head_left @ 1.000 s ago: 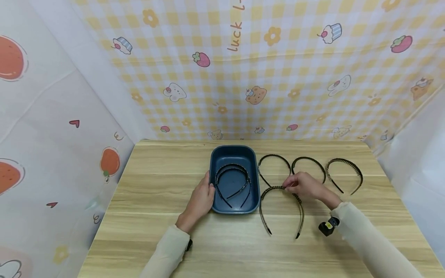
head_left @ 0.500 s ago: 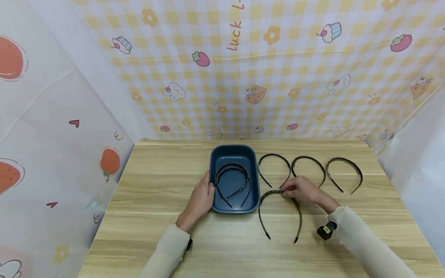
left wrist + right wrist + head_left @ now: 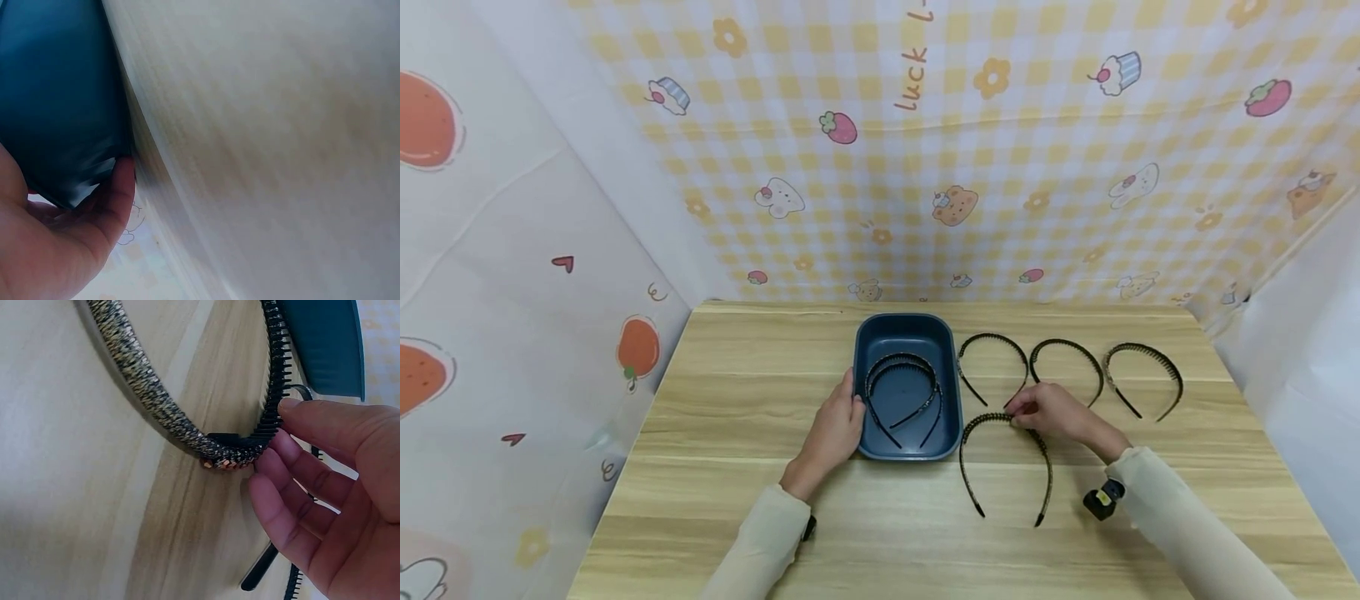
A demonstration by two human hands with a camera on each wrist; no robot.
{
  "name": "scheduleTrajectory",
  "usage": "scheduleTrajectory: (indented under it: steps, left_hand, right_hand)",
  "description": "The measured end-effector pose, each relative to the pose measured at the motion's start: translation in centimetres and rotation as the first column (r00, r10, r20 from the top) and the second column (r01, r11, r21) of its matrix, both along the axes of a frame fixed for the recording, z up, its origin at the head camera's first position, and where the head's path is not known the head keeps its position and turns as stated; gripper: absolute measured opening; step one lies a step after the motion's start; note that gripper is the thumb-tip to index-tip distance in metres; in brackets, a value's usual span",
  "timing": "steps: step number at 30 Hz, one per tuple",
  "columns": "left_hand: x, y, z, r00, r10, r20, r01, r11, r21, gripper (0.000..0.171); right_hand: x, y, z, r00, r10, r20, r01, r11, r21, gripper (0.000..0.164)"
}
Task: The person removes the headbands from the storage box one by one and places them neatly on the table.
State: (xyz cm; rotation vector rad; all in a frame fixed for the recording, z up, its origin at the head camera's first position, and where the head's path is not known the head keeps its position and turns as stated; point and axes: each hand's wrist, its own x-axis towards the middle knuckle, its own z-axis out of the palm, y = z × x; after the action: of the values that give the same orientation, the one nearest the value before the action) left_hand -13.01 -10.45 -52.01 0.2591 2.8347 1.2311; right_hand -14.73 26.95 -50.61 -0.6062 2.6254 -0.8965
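A pale wood-grain desk [image 3: 745, 375] stands before a yellow-and-white checked cloth [image 3: 880, 175]. On it sits a dark blue rectangular tray with rounded corners [image 3: 895, 332], its left side grasped by the fingers of the left hand [image 3: 835, 427]. The right hand [image 3: 1055, 412] pinches a gold-and-black glittery toothed headband [image 3: 144, 378] by its arch, beside the tray's near right corner, ends toward the person. Three dark toothed headbands [image 3: 1168, 365] lie in a row right of the tray; two slim dark headbands [image 3: 868, 387] overlap inside it.
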Motion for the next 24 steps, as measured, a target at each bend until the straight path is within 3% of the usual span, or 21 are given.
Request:
scheduleTrajectory:
  steps: [6, 12, 17, 24]
  left_hand:
    - [-0.1, 0.0, 0.1, 1.0, -0.013, -0.007, 0.013, 1.0, 0.003, 0.054]
    - [0.1, -0.3, 0.2, 1.0, 0.013, 0.022, -0.013, 1.0, -0.002, 0.054]
    - [0.1, -0.3, 0.2, 1.0, 0.01, 0.018, -0.01, 1.0, 0.006, 0.054]
    - [0.2, 0.0, 0.1, 1.0, -0.009, -0.008, 0.009, 1.0, -0.002, 0.055]
  right_hand:
    - [-0.6, 0.1, 1.4, 1.0, -0.027, -0.005, 0.026, 0.999, -0.033, 0.01]
    - [-2.4, -2.0, 3.6, 0.995, -0.092, -0.036, 0.088, 0.991, -0.1, 0.022]
    - [-3.9, -5.8, 4.7, 0.988, -0.154, 0.021, 0.155, 0.963, -0.222, 0.037]
    - [-5.9, -11.4, 5.9, 0.977, -0.136, 0.161, 0.181, 0.935, -0.304, 0.045]
